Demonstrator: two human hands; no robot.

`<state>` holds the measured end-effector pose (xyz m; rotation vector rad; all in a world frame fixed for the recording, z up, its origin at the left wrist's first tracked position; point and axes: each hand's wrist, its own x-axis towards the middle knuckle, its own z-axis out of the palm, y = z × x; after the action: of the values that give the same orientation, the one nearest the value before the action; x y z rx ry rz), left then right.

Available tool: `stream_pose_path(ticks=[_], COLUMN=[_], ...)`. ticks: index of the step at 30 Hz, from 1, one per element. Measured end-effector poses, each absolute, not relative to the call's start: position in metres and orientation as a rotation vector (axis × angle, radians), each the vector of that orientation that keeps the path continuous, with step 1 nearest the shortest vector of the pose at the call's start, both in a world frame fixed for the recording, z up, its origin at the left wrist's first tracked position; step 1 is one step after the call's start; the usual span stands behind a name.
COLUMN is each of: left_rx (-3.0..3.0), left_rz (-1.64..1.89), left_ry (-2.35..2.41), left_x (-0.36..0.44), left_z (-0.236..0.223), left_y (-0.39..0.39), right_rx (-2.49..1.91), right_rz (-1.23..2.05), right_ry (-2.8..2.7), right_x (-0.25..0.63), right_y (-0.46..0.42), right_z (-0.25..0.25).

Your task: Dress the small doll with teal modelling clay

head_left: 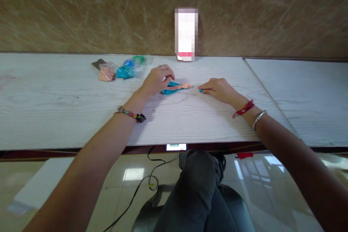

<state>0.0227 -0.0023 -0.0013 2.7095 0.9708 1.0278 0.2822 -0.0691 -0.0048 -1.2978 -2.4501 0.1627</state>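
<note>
A flat figure of blue and peach modelling clay lies on the white wood-grain tabletop, its peach tip pointing right. Over its left end hovers my left hand, fingers curled inward. The fingertips partly cover that end, and whatever they pinch is hidden. To the right of the figure, my right hand rests low on the table. Its fingers are pressed together on a small piece of blue clay, which peeks out under the fingertips.
Clear bags of clay stand at the back left: a peach one, a blue one and a green one. A phone with a blurred screen leans on the brown marbled wall. Below the table edge, a black cable crosses the floor.
</note>
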Motion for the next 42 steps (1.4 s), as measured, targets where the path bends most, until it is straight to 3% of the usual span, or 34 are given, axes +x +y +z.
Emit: stream_pose_path(ticks=[17,23,31,42], left_rx=[2.757,2.736,2.736,2.738], left_rz=[1.028,1.022,1.028,1.021], left_ry=[0.951,0.969,0.952,0.981], left_x=[0.022,0.021,0.021,0.021], left_z=[-0.002,-0.001,-0.002,-0.002], left_y=[-0.001,-0.002,0.0,0.002], right_rx=[-1.336,-1.14,-1.251,-1.143], right_rz=[0.21,0.233,0.067,0.245], right_ry=[-2.342,-2.41,-2.487,-2.537], right_x=[0.274,0.271,0.265,0.267], right_y=[-0.067,-0.068,-0.074,-0.07], right_z=[-0.009,-0.008,-0.006,-0.007])
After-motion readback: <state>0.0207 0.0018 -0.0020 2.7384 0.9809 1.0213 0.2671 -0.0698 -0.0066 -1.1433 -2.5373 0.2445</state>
